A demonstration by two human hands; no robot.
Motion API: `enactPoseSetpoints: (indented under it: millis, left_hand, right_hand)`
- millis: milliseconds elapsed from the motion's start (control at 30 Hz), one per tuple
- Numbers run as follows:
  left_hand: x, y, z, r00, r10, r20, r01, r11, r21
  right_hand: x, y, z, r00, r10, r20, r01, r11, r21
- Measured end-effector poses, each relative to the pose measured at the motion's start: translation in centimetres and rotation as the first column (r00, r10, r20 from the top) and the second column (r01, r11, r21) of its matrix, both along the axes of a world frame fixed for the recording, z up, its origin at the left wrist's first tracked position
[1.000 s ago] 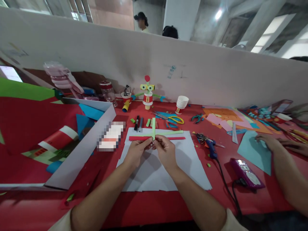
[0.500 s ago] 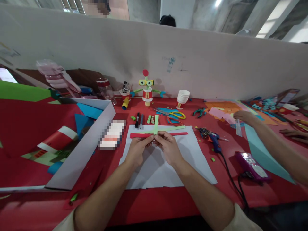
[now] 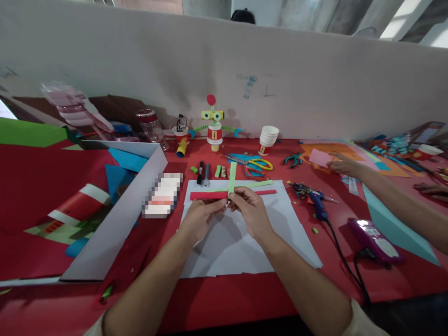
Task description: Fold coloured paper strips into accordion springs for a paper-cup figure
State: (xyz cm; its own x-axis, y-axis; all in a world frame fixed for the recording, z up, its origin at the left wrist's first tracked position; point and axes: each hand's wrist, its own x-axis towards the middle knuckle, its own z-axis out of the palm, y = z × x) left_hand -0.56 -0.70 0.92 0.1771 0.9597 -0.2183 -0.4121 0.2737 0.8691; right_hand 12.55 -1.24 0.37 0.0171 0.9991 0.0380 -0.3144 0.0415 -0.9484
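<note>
Over white paper sheets [image 3: 231, 252], my two hands meet with their fingertips almost touching. My left hand [image 3: 198, 219] is closed in a pinch on the end of a red paper strip [image 3: 208, 195] that points left. A light green paper strip [image 3: 233, 177] stands up between the hands, with the thumb and fingers of my right hand [image 3: 252, 212] pinched at its lower end. Fingers hide how the two strips meet. Behind my hands, another green strip [image 3: 264, 184] and a red end [image 3: 269, 192] stretch right; whether that red belongs to the held strip I cannot tell.
Behind the sheets lie markers [image 3: 200, 173], folded paper pieces [image 3: 220, 171] and yellow-handled scissors [image 3: 257, 162]. A paper-cup robot figure [image 3: 214, 133] stands by the partition. Right are a glue gun [image 3: 317, 205], its cable and another person's hand [image 3: 345, 167]; left, a white box [image 3: 140, 186].
The red strip at my left hand now shows a broader face, and the green strip leans slightly right. The other person's hand has moved left to the pink paper. My view has shifted a little.
</note>
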Motion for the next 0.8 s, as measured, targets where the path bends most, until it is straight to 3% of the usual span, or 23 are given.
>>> enactPoseSetpoints:
  millis: [100,267,467,800]
  left_hand:
    - [-0.23,0.18,-0.16,0.999,-0.019,0.028,0.02,0.999,-0.038]
    - [0.0,0.3,-0.58,0.996,0.086,0.018,-0.083,0.989,-0.123]
    - [-0.04,0.28,-0.23,0.999,-0.03,-0.044,0.027,0.997,-0.073]
    - [-0.06,0.4,-0.56,0.995,-0.033,-0.094,0.038,0.998,0.049]
  right_hand:
    - [0.06,0.03,0.15,0.999,0.006,-0.053,-0.008,0.999,-0.035]
    - [-0.16,-0.17,0.15,0.997,0.022,-0.077,-0.028,0.997,-0.074]
    - [-0.41,-0.3,-0.13,1.0,-0.004,-0.025,0.003,1.0,-0.028]
    - [-0.57,-0.63,-0.32,0.997,-0.067,0.046,0.067,0.998,-0.01]
